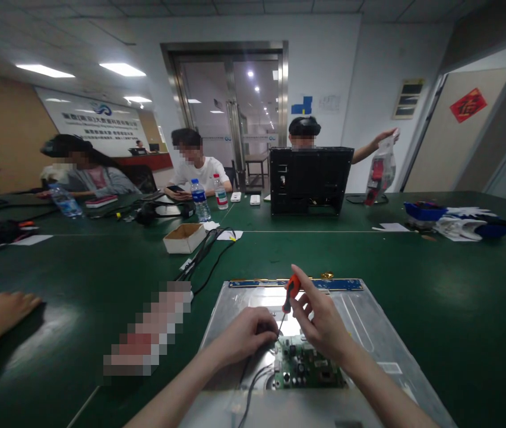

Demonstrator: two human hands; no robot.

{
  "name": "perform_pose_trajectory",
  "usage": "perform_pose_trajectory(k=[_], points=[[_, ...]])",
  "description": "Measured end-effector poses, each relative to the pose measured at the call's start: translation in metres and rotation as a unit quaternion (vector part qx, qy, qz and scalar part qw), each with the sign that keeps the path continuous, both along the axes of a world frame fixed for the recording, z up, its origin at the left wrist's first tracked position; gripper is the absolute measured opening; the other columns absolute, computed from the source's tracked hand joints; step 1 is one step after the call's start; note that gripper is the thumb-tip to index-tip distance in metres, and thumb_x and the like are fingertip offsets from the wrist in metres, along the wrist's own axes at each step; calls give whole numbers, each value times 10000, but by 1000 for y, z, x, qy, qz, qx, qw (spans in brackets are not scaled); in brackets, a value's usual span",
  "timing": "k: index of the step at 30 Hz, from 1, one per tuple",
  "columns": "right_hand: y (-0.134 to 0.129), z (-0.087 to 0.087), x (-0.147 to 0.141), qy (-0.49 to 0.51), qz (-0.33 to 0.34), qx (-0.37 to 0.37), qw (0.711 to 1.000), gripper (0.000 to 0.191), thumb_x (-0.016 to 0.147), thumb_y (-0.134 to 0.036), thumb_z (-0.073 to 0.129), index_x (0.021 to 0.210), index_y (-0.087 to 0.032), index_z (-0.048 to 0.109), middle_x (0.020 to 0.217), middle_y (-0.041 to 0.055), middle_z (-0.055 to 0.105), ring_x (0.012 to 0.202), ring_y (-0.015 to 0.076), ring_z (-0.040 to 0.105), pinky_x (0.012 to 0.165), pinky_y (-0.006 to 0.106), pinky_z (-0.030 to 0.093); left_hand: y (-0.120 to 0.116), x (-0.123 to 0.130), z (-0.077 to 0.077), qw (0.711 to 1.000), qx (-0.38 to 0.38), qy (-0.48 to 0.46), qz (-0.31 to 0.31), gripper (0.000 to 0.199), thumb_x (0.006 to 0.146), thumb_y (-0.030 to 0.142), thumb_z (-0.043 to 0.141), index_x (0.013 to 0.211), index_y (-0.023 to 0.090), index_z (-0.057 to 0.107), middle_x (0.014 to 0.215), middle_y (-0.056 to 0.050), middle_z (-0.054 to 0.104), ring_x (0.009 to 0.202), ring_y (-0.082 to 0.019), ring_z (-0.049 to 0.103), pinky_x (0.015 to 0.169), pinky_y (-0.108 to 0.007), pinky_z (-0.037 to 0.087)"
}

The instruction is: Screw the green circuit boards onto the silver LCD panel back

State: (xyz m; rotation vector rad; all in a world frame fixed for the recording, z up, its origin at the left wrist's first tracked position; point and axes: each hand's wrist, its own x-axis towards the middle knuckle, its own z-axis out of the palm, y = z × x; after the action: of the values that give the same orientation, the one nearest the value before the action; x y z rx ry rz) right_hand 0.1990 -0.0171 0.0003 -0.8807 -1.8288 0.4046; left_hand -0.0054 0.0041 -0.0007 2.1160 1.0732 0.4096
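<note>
A flat metal panel lies in front of me, with a green circuit board on it and a blue strip board along its far edge. My right hand holds a red and black screwdriver, handle up, its shaft slanting down to the board's upper left corner. At that corner, my left hand has its thumb and fingertips pressed together by the screwdriver's tip; what they hold, if anything, is too small to name. Dark wires run over the panel beside the circuit board's left edge.
Black cables and a small open box lie beyond the panel's left side. Another person's hand rests at the far left. Across the green table are bottles, a black monitor casing, blue trays and several people.
</note>
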Motion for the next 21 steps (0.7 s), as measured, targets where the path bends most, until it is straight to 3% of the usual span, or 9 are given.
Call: perform_pose_trajectory(k=[7, 12, 21], points=[[2, 1, 0, 45, -5, 27, 999, 557, 959, -179, 559, 1466, -270, 349, 868, 3, 716, 541, 111, 644, 460, 189, 476, 1, -1, -1, 1000, 7, 0, -1, 112, 835, 152, 647, 813, 175, 755, 823, -15, 714, 750, -170, 611, 748, -254, 480], [3, 2, 2, 33, -15, 13, 999, 434, 948, -226, 595, 1363, -252, 473, 846, 6, 722, 545, 123, 647, 477, 213, 503, 1, -1, 0, 1000, 7, -7, -2, 100, 825, 142, 661, 793, 172, 750, 816, -15, 712, 762, -175, 619, 747, -252, 472], [0, 3, -2, 9, -9, -12, 1000, 573, 947, -150, 495, 1503, -225, 380, 824, 20, 763, 458, 118, 596, 423, 202, 451, 0, 0, -1, 1000, 8, -2, 5, 112, 823, 119, 655, 821, 167, 756, 861, -22, 725, 780, -174, 625, 801, -269, 481]])
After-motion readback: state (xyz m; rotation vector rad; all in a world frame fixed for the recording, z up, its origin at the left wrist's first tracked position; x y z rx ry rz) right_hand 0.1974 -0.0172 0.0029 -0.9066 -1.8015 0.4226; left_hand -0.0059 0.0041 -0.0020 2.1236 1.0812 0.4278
